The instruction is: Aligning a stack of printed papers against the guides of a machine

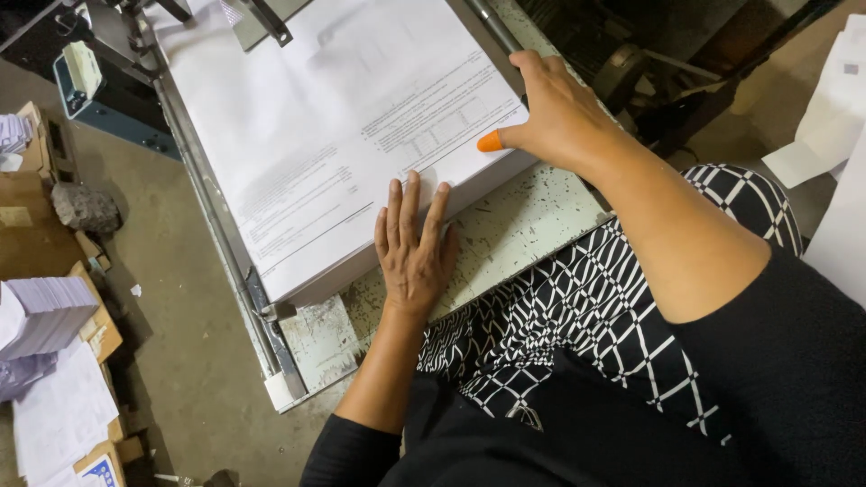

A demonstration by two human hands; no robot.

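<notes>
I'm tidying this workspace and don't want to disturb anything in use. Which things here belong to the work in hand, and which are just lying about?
In use:
- stack of printed sheets
- left hand, flat on its near edge
- right hand, orange thumb cover
- worn metal table

Lying about:
- paper bundles on the floor
- cardboard boxes
- loose white sheets

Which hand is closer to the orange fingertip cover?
Right hand: the orange cover sits on its thumb. Left hand rests lower, on the paper stack's near edge.
</notes>
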